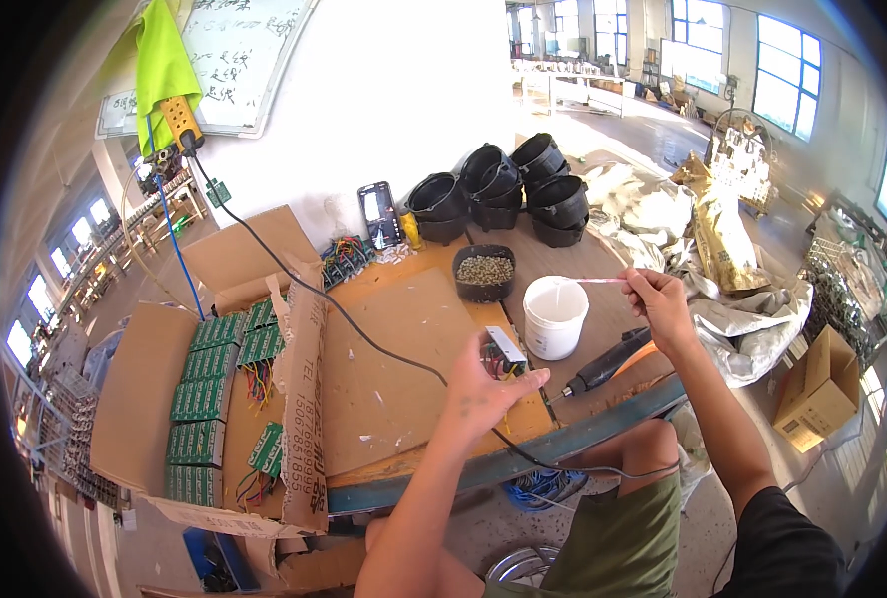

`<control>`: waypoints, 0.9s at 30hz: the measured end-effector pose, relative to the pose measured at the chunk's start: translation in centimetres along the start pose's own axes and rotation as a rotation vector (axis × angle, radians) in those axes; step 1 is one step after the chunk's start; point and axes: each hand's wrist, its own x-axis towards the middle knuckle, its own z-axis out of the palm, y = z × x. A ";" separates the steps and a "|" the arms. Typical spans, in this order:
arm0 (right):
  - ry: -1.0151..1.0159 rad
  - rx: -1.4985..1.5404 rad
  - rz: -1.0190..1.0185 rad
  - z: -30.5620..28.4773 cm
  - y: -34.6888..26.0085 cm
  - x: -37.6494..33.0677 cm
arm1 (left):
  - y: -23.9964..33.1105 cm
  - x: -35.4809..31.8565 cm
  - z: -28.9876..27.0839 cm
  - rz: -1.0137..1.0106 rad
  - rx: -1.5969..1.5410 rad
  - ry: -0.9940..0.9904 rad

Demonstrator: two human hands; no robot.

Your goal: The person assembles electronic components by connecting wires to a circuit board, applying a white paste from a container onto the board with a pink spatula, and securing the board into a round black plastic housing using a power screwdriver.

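Left hand: your left hand (485, 384) was closed around a small module (504, 351) with a white top and coloured wires, held up just above the brown board (393, 369).
Right hand: your right hand (658, 304) pinched a thin pale stick (595, 282) between its fingertips — the stick's far end reached out over the white bucket (555, 317).
Bucket: stood upright on the board, just beside the module, between your two hands.
Soldering tool: a black-handled tool with an orange end (611, 363) lay on the bench below your right hand; I could not tell whether the hand touched it.
Bowl: a black bowl of small greenish pieces (484, 271) sat just behind the bucket.
Left side: a cardboard box of green circuit boards (204, 399) — well apart from both hands.
Back: black pots (508, 189) stacked by the wall.
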 end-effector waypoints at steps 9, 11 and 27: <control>0.022 -0.109 -0.081 0.5 0.5 0.4 | 0.4 -0.1 0.0 0.011 0.018 -0.001; 0.021 -0.137 -0.109 0.6 0.7 0.6 | 0.5 -0.2 0.0 0.013 0.024 0.001; -0.005 -0.368 -0.305 1.4 0.0 0.5 | 0.5 -0.2 0.0 -0.018 -0.008 -0.010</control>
